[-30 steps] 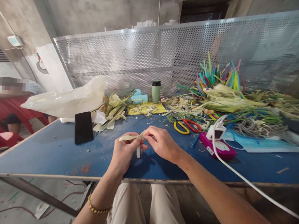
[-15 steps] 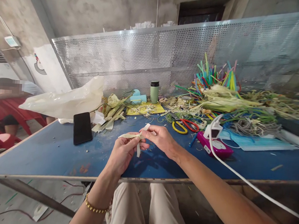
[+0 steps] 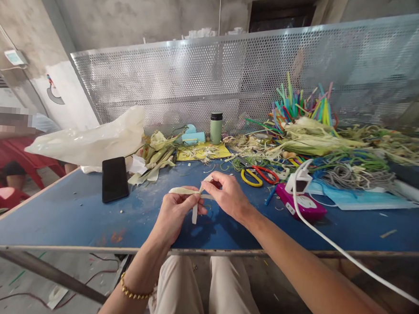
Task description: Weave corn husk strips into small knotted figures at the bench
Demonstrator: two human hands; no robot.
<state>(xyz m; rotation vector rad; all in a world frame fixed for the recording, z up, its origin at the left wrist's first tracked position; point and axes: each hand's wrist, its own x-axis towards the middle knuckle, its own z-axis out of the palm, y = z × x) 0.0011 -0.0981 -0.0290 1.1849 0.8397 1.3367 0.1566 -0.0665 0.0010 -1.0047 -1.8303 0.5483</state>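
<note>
Over the front part of the blue table, both hands work on pale strips (image 3: pixel 195 213) that look like corn husk and cross each other at one point. My left hand (image 3: pixel 177 212) pinches them near the crossing; one end lies over its index finger and another hangs down below. With thumb and fingers together, my right hand (image 3: pixel 224 191) grips an upper end of a strip just right of the crossing. Whether the strips are knotted there is hidden by the fingers.
A black phone (image 3: pixel 115 179) lies at left on the blue table (image 3: pixel 65 214). Scissors (image 3: pixel 260 176), a purple power socket (image 3: pixel 301 204) with a white cable, and heaps of husks (image 3: pixel 311 139) are to the right. A green bottle (image 3: pixel 216 129) stands behind. A person (image 3: pixel 14 129) sits far left.
My right hand has shifted slightly right, drawing its strip end away from the crossing. More of the strips shows between the hands. My left hand keeps its pinch.
</note>
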